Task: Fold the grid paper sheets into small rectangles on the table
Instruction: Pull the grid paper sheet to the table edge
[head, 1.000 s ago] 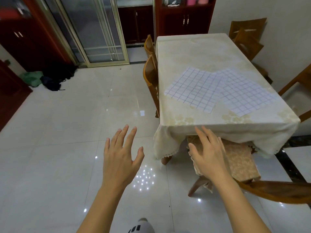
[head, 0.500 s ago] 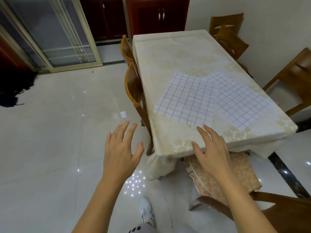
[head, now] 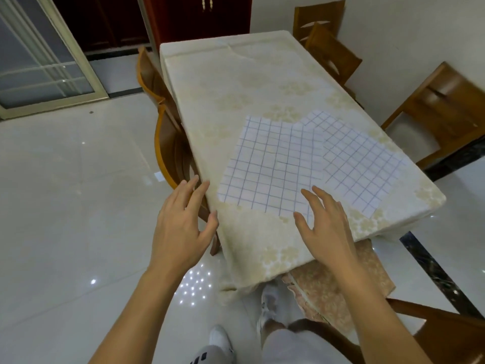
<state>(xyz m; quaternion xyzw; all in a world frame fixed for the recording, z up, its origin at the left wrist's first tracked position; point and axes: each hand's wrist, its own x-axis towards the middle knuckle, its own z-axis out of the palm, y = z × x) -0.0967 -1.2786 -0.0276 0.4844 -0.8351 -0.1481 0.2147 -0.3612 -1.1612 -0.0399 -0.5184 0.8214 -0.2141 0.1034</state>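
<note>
Two white grid paper sheets lie flat and unfolded on the table point(head: 236, 82), which wears a cream flowered cloth. The near sheet point(head: 270, 166) overlaps the left edge of the far sheet point(head: 359, 164). My right hand point(head: 328, 227) hovers with spread fingers over the near sheet's front right corner; whether it touches the paper is unclear. My left hand point(head: 183, 227) is open with fingers apart, beside the table's left edge, holding nothing.
Wooden chairs stand along the left side point(head: 170, 143), at the far right point(head: 328, 51) and right point(head: 446, 109). A cushioned chair point(head: 338, 287) sits under the near table end by my legs. Glossy tiled floor point(head: 65, 206) spreads to the left.
I have walked up to the table; both open hands have come forward, the right one from below the table edge to over the near sheet's corner.
</note>
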